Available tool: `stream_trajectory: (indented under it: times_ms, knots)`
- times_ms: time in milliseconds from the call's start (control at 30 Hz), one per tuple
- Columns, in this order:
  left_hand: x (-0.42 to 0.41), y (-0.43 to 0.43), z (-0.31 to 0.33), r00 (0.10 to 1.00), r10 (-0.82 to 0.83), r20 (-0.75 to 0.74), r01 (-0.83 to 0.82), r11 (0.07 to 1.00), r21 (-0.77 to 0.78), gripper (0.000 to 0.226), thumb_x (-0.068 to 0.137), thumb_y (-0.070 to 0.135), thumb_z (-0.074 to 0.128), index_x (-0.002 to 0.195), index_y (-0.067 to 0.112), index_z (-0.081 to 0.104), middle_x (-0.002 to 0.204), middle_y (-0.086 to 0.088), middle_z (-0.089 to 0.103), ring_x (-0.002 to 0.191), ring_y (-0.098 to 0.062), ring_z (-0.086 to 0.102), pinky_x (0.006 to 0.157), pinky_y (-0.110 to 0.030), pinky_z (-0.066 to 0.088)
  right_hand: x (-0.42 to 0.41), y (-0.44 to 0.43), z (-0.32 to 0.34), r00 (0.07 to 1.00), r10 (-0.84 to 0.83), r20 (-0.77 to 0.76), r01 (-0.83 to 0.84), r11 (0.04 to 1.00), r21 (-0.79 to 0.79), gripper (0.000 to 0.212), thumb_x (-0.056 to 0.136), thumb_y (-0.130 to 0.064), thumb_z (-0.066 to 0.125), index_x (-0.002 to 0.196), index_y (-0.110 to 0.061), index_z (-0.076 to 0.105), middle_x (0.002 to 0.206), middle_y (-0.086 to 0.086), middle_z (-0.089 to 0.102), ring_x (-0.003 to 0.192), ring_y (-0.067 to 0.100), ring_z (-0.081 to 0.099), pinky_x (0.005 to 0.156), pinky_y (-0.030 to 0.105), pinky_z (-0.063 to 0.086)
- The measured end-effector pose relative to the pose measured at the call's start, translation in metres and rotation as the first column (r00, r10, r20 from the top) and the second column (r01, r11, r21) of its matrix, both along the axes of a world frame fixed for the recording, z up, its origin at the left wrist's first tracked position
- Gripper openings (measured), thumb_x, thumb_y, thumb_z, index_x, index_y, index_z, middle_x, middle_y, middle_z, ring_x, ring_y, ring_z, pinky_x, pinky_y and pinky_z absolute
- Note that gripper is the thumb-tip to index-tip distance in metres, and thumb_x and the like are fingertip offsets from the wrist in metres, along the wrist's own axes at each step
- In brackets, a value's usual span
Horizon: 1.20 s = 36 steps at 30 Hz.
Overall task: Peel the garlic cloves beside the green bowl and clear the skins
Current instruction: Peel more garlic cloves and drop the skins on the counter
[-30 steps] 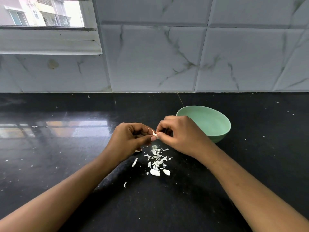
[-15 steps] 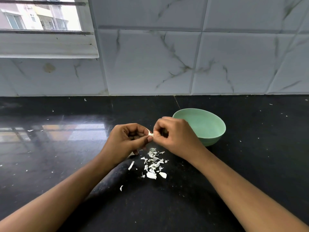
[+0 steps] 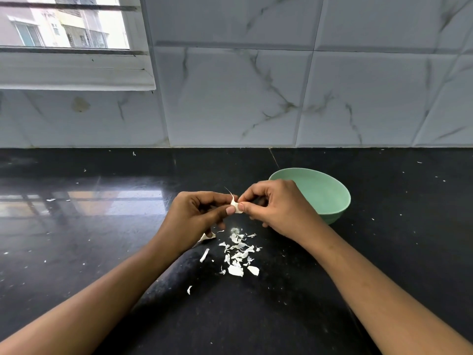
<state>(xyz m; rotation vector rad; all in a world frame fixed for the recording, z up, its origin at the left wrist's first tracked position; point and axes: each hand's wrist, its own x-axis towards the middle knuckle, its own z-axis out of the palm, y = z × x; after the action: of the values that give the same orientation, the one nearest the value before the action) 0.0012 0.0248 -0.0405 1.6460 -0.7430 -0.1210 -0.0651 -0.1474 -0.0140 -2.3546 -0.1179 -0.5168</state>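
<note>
Both hands, left (image 3: 197, 213) and right (image 3: 276, 206), pinch one small garlic clove (image 3: 236, 206); its papery skin looks flimsy, best tugged from the wispy tip

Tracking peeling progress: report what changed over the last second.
Little. The left hand and right hand keep their pinch grip on the garlic clove. A thin strip of skin now stands up from it, seemingly pulled further loose. Nothing was let go. The pile of skins on the counter and the green bowl stayed put.
</note>
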Motion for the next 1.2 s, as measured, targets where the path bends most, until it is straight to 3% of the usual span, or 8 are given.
stream_trajectory:
  times_ms: [133,267,500,733,867,967,1067,1200]
  knots:
    - [-0.001,0.000,0.000,0.999,-0.005,0.046,0.002,0.999,0.050,0.017,0.074,0.024,0.071,0.090,0.028,0.074,0.071,-0.006,0.072,0.054,-0.017,0.063,0.044,-0.023,0.048,-0.001,0.002,0.001,1.000,0.007,-0.015,-0.008,0.999,-0.042,0.004,0.080,-0.026,0.071,0.078,-0.023,0.073,0.057,-0.002,0.064,0.051,0.017,0.058,0.053,0.036,0.051]
    - [-0.001,-0.002,-0.003,0.998,-0.008,0.068,0.002,0.996,0.088,0.013,0.078,0.017,0.073,0.087,0.027,0.074,0.067,-0.007,0.070,0.053,-0.014,0.062,0.045,-0.023,0.046,-0.002,0.003,0.001,1.000,-0.008,-0.009,0.007,0.992,-0.125,0.008,0.078,-0.027,0.070,0.073,-0.022,0.072,0.059,-0.008,0.063,0.055,0.008,0.056,0.052,0.022,0.043]
    - [-0.003,-0.003,-0.004,0.996,-0.001,0.091,-0.008,0.995,0.101,0.010,0.079,0.012,0.073,0.088,0.018,0.073,0.064,0.004,0.070,0.050,-0.008,0.061,0.044,-0.023,0.046,-0.002,0.011,-0.006,0.987,-0.090,0.135,0.131,0.934,-0.332,0.023,0.072,-0.039,0.071,0.062,-0.025,0.056,0.064,-0.009,0.054,0.059,0.011,0.049,0.055,0.026,0.035]
    - [-0.005,-0.004,-0.003,0.996,0.039,0.074,-0.041,0.999,0.020,0.013,0.076,0.011,0.074,0.080,0.023,0.071,0.064,0.003,0.070,0.050,-0.014,0.062,0.042,-0.024,0.047,-0.002,0.017,-0.010,0.947,-0.210,0.241,0.286,0.896,-0.341,0.025,0.072,-0.039,0.071,0.064,-0.021,0.057,0.065,-0.005,0.058,0.056,0.016,0.052,0.051,0.028,0.038]
    - [-0.001,-0.002,0.000,0.998,0.043,0.037,-0.041,0.997,-0.060,0.010,0.070,0.018,0.073,0.080,0.015,0.071,0.079,-0.003,0.074,0.055,-0.017,0.065,0.043,-0.021,0.046,-0.002,-0.003,0.001,0.943,-0.293,0.156,0.316,0.936,-0.157,0.008,0.079,-0.024,0.066,0.072,-0.022,0.065,0.064,-0.010,0.060,0.055,0.007,0.054,0.054,0.020,0.040]
    - [0.001,0.000,0.000,0.999,0.031,-0.010,-0.031,0.995,-0.092,0.022,0.066,0.019,0.074,0.084,0.006,0.070,0.075,-0.004,0.073,0.059,-0.018,0.067,0.046,-0.023,0.050,-0.003,-0.005,0.005,0.984,-0.180,-0.004,0.179,0.979,0.098,0.006,0.081,-0.015,0.068,0.083,-0.020,0.068,0.069,-0.013,0.063,0.054,0.009,0.064,0.050,0.023,0.053]
    - [-0.001,-0.001,0.000,0.999,0.034,-0.029,-0.037,0.992,-0.123,0.020,0.065,0.017,0.075,0.082,0.008,0.069,0.069,-0.005,0.071,0.059,-0.016,0.067,0.047,-0.020,0.050,-0.004,0.004,0.003,0.992,-0.089,-0.094,0.108,0.970,0.220,0.006,0.088,-0.011,0.063,0.085,-0.013,0.068,0.073,-0.001,0.067,0.053,0.011,0.066,0.046,0.023,0.052]
    - [-0.003,0.001,0.000,0.969,0.137,0.207,-0.128,0.990,-0.059,0.013,0.070,0.013,0.079,0.080,0.016,0.071,0.075,0.003,0.072,0.060,-0.008,0.067,0.055,-0.015,0.050,-0.004,0.008,0.002,0.969,0.043,-0.243,0.080,0.877,0.474,0.016,0.091,-0.016,0.061,0.082,-0.004,0.066,0.070,0.010,0.065,0.050,0.016,0.062,0.043,0.022,0.049]
